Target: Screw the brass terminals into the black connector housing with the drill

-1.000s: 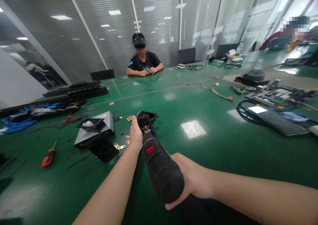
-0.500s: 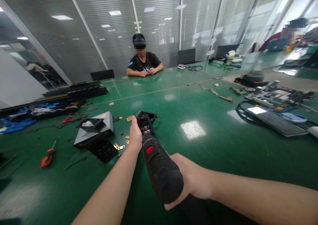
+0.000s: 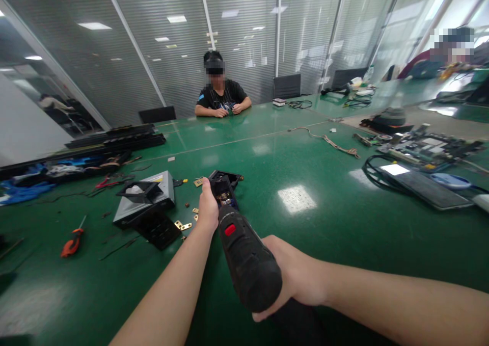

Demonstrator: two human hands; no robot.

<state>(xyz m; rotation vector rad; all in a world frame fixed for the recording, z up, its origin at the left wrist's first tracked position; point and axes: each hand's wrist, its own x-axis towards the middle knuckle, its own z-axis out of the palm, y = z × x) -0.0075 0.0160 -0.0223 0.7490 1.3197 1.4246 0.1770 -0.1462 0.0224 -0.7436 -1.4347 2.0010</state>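
The right hand (image 3: 292, 277) is wrapped tight around the fat, matte black body of an electric screwdriver (image 3: 244, 257), which has a red switch on top and points forward and down into a small black plastic housing (image 3: 224, 189) on the green table (image 3: 324, 218). The left hand (image 3: 208, 208) is closed on the near left side of that housing, thumb up along its edge, seemingly to steady it against the push and twist of the tool. The tip of the tool is hidden behind its own body, so whether it actually sits on a screw is unclear. Inside the open housing, small brass-coloured contacts glint. More flat brass pieces (image 3: 186, 225) lie loose on the glossy table just left of the left hand, next to a grey metal box (image 3: 147, 203) with a black frame resting on it. An orange-handled screwdriver (image 3: 72, 241) lies well apart to the left. Across the table a seated person (image 3: 221, 97) has both hands together on the surface.
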